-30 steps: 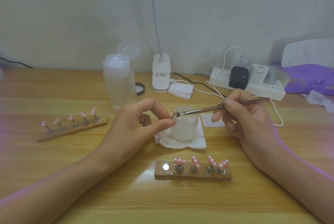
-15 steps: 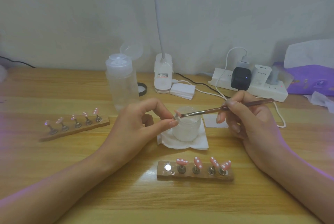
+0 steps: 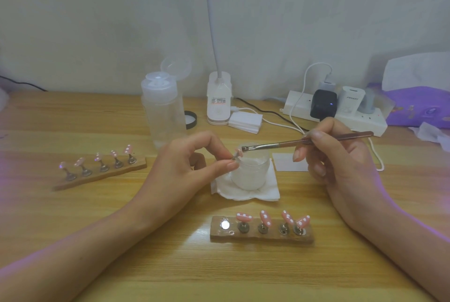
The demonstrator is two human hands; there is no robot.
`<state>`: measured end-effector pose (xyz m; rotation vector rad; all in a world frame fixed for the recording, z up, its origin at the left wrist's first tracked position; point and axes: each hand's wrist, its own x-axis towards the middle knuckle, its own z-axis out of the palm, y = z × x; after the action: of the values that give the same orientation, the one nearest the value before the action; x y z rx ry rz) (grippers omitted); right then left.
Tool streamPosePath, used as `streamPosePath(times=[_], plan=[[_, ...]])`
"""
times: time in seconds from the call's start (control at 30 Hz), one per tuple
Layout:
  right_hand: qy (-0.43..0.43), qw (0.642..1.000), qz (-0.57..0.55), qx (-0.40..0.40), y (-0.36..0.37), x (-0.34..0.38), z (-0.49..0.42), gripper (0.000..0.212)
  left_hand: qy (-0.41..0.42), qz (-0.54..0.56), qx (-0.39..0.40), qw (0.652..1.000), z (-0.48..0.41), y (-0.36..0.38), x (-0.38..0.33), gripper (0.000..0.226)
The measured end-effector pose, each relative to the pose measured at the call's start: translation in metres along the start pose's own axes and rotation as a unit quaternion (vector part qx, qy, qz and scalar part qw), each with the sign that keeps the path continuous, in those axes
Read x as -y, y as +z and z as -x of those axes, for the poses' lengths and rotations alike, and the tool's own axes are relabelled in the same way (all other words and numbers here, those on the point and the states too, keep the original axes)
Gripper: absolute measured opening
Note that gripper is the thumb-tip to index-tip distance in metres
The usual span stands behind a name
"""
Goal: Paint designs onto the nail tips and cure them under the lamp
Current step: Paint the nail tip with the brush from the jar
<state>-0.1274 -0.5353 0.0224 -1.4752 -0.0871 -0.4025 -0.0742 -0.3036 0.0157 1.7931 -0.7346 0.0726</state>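
Two fingers (image 3: 230,165) of the left hand (image 3: 185,167) pinch a pink tip (image 3: 238,152) by its peg above the jar (image 3: 250,175). Just right of it, the brush (image 3: 280,144) bristles meet it, handle running nearly level into the right hand (image 3: 341,162), held pen-fashion.

Lamp neck (image 3: 214,21) exits top edge — head unseen. Nail tip (image 3: 238,153) pinched in left hand (image 3: 180,172) too small, design unreadable. Purple pack (image 3: 418,106) clipped at right edge.
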Motion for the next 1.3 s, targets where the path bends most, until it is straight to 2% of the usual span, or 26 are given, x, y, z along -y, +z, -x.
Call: streamPosePath(times=[0.27,0.4,0.57,0.77,0.9,1.1,1.3], plan=[[0.011,1.000,0.021,-0.005,0.0011,-0.0023,-0.0003,0.017,0.014,-0.011,-0.001,1.000,0.0001,0.0001,-0.0003,0.020],[0.014,1.000,-0.018,-0.018,-0.0007,-0.0006,-0.0009,0.019,0.028,-0.028,0.002,0.999,0.0007,0.0013,-0.0008,0.019],[0.011,1.000,-0.006,0.016,0.0009,0.0010,0.0005,0.020,0.028,-0.033,0.007,0.999,0.0010,0.0000,0.0003,0.015],[0.026,1.000,-0.002,-0.007,-0.0004,-0.0006,-0.0007,0.017,0.020,-0.025,0.006,0.999,0.0008,-0.0008,0.0022,0.012],[0.019,1.000,-0.011,0.023,-0.0007,-0.0003,-0.0004,0.020,0.022,-0.027,0.007,0.999,0.0008,-0.0008,0.0023,0.013],[0.037,0.999,-0.001,-0.001,-0.0006,-0.0016,-0.0020,0.019,0.022,-0.022,0.003,0.999,0.0013,-0.0002,0.0011,0.014],[0.035,0.999,0.003,0.027,0.0001,-0.0017,-0.0017,0.019,0.018,-0.021,0.002,1.000,0.0007,0.0002,0.0007,0.014]])
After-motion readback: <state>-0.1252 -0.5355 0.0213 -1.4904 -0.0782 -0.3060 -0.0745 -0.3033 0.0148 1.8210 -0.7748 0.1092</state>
